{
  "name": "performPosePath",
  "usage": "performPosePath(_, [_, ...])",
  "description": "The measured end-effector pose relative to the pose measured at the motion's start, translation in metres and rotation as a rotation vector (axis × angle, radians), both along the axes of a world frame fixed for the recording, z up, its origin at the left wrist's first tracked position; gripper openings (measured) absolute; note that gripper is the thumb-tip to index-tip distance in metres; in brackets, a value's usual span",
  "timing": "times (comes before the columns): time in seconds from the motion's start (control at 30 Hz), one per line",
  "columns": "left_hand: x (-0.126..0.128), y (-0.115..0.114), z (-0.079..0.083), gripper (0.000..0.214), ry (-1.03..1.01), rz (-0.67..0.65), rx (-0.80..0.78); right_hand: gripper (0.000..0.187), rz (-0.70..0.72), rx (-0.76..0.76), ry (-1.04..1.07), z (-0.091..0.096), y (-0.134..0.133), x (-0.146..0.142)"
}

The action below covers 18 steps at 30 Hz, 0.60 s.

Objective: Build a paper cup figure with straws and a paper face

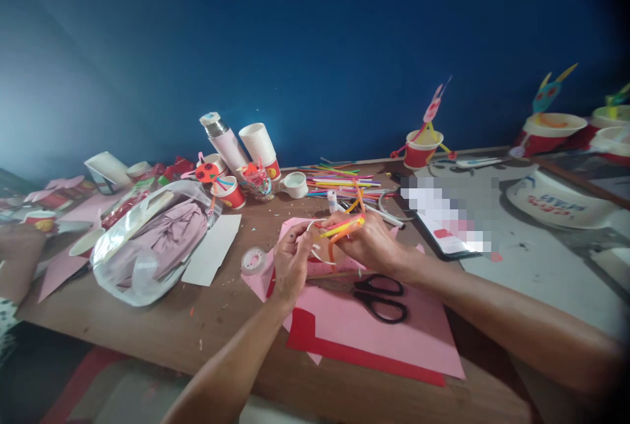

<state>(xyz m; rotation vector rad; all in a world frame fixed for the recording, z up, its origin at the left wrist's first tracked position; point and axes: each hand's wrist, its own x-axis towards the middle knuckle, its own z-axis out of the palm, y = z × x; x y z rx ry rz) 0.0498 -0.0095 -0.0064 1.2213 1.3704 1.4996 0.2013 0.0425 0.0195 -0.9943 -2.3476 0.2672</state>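
My left hand is closed on the rim of a paper cup, which is tilted with its mouth facing me. My right hand pinches orange and yellow pipe cleaners at the cup's far side. One orange length bends down into the cup, while another sticks up behind the fingers. Below the hands, black-handled scissors lie on pink paper, with a red sheet partly under it. A roll of clear tape is left of my left hand.
Behind the hands lie several colourful pipe cleaners. A phone rests on the right. At left are a plastic bag, a white card, a flask and stacked cups. Another person's hand is at far left.
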Motion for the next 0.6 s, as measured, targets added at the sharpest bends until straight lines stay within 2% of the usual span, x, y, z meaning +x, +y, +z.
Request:
performPosePath(0.4, [0.0032, -0.0022, 0.0063, 0.027, 0.003, 0.002, 0.029, 0.023, 0.053, -0.020, 0.017, -0.0008, -0.0037, -0.0008])
performPosePath(0.6, [0.0011, -0.0017, 0.0047, 0.028, 0.018, -0.005, 0.022, 0.022, 0.035, -0.006, 0.026, -0.0051, -0.0040, -0.0020])
